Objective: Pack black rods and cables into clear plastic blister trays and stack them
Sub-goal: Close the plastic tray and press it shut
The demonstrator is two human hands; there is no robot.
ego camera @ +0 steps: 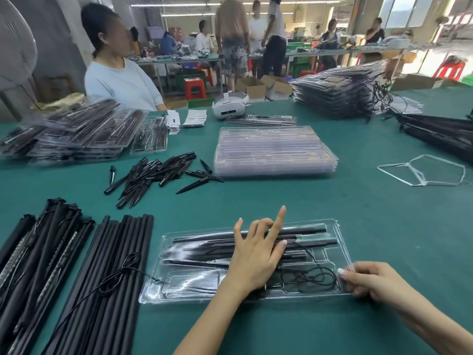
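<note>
Right hand (368, 279) pinches glossy clear blister tray (340, 242) at near-right edge; left hand (256, 254) spread open, pressing matte black rods (307, 230) inside. Thin cable (311, 279) coiled in tray. Green tabletop (281, 198).

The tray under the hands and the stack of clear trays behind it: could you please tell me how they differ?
The tray at the hands is single and holds black rods and a coiled cable; the stack of trays is several deep and looks empty. Both are clear plastic on the green table.

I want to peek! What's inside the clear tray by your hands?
Black rods and a coiled cable lie inside the tray. The left hand covers the middle.
</note>
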